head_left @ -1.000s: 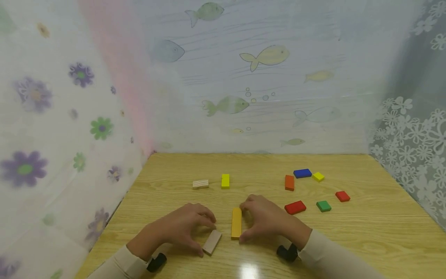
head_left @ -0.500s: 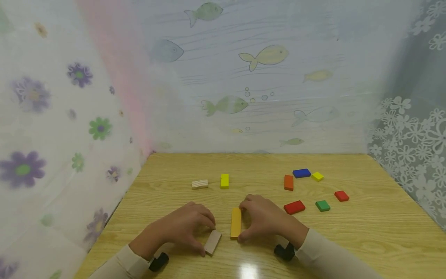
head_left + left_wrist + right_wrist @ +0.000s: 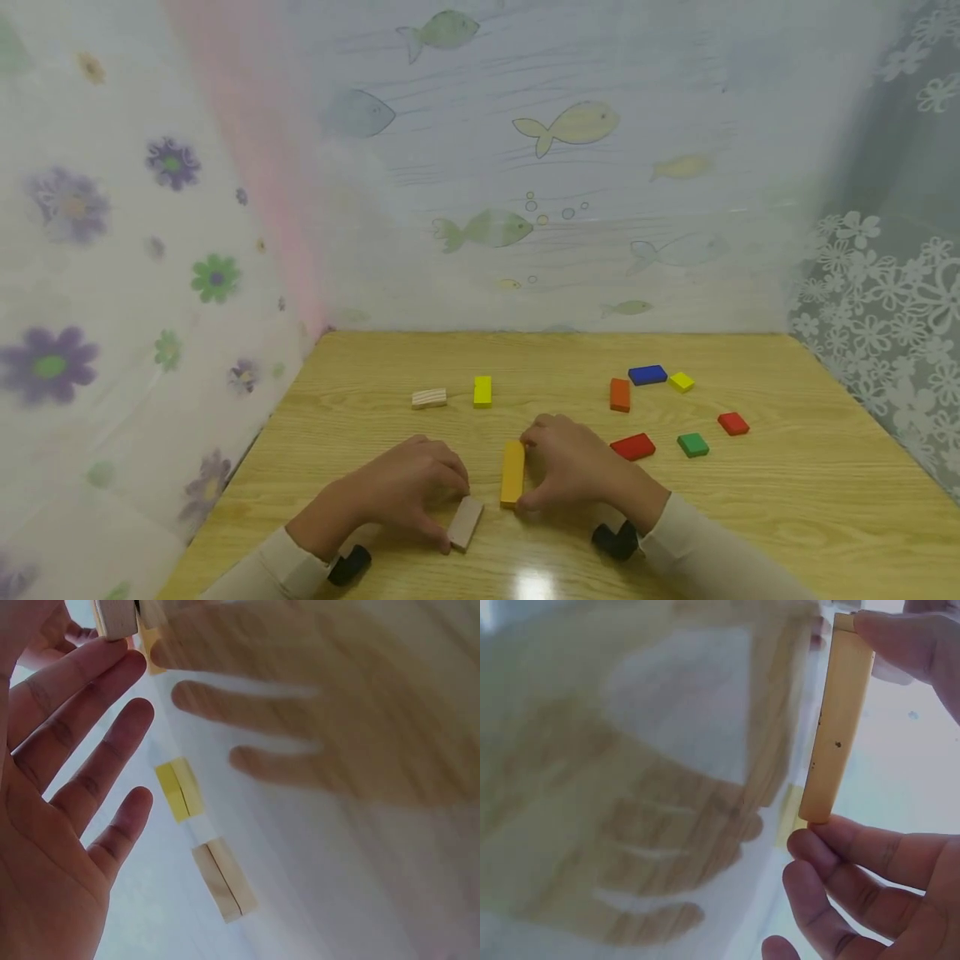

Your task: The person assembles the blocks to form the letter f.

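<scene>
Since the earlier frame, the pale block (image 3: 466, 523) and your left grip (image 3: 408, 485) have shifted slightly rightward, and the orange block (image 3: 513, 475) has edged up with your right grip (image 3: 573, 468). Both blocks are at lower centre, a narrow gap between them. You pinch each by its ends, likely to leave the facing sides free. The long red block (image 3: 633, 447) limits your right side; bare table (image 3: 375, 367) opens above, toward the larger yellow block (image 3: 482, 392).

A fish-printed sheet (image 3: 480, 167) rises behind the wood-grain worktop (image 3: 555, 358); a pink band (image 3: 251, 167) separates it from the flower-printed sheet (image 3: 112, 283) at left, and white floral-patterned fabric (image 3: 892, 287) borders the right.
</scene>
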`<state>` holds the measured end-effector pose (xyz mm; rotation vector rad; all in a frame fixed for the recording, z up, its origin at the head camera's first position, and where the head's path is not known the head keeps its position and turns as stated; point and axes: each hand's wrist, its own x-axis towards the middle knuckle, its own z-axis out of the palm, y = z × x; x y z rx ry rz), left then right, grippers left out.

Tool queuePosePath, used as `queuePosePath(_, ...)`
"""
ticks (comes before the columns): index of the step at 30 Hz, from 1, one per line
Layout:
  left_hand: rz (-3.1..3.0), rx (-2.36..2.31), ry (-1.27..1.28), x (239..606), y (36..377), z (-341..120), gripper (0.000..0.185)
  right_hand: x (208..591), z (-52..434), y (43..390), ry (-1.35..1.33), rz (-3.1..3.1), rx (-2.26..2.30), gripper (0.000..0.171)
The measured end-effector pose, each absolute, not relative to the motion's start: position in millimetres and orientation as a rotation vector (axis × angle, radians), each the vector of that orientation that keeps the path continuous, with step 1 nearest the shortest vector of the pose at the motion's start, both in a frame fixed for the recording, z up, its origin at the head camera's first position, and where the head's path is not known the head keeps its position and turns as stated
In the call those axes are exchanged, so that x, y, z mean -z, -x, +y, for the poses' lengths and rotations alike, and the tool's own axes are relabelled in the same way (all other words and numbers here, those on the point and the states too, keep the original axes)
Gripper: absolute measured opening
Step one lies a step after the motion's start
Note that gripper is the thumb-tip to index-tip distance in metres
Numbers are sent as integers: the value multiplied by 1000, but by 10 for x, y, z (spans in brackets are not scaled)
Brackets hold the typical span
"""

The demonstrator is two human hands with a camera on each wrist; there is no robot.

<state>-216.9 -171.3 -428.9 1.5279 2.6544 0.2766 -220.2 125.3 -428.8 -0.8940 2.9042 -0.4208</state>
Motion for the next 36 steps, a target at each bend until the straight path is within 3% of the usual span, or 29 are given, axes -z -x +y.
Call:
queuePosePath(14,2688,-235,-1581,4288,2203,-1450,60,4311,1494,2293,764,2835,662,84)
queuePosePath(36,2766,-184,-1435,4299,2165,-940,53,4427,1767,2463,619,2800,849,93)
